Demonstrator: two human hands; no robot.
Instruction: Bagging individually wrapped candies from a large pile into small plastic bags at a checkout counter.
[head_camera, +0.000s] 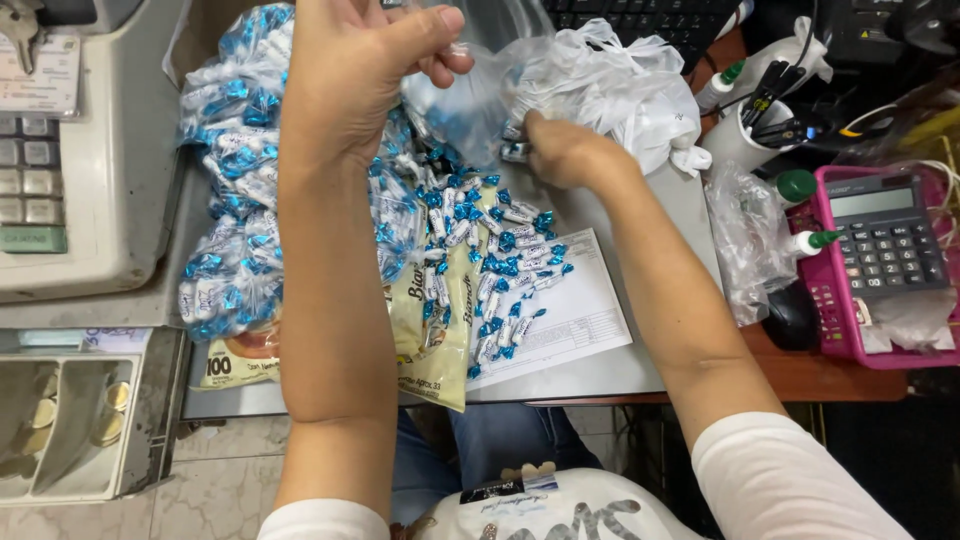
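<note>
My left hand (350, 70) is raised over the counter and pinches the edge of a clear plastic bag (470, 90). My right hand (560, 150) reaches into that bag's mouth with a few blue-and-white wrapped candies in its fingers. A loose heap of the same candies (495, 260) lies on a white paper sheet (580, 310) below my hands. Packed bags of candies (235, 180) are stacked at the left, partly hidden by my left forearm. An opened cream candy package (435, 340) lies flat near the counter's front edge.
A cash register (70, 150) and an open coin drawer (60, 420) stand at the left. A white plastic bag (630, 90), a cup of pens (760, 110), a pink-framed calculator (885, 250) and a crumpled clear bag (745, 240) crowd the right side.
</note>
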